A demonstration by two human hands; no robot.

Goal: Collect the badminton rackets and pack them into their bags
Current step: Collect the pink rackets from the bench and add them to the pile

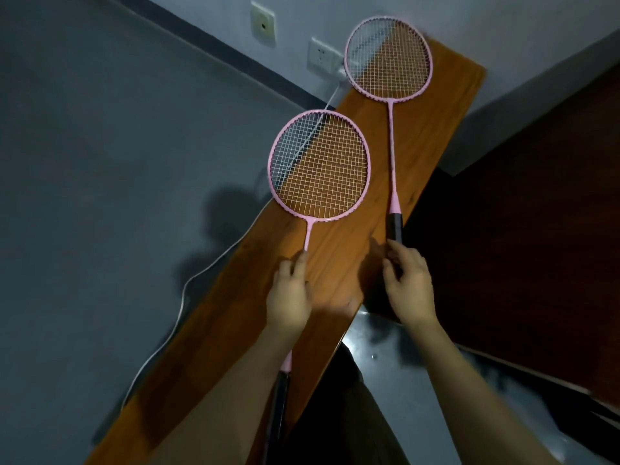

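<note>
Hands [290, 297] [407, 285] grip 2 pink rackets [318, 166] [389, 58] on wood shelf [436, 105] by grey wall

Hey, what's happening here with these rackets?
A person stands over a long wooden board with two pink badminton rackets on it. The left hand pinches the thin shaft of the nearer racket. The right hand grips the black handle of the farther racket. No racket bag is in view, so nothing is packed yet.
</note>
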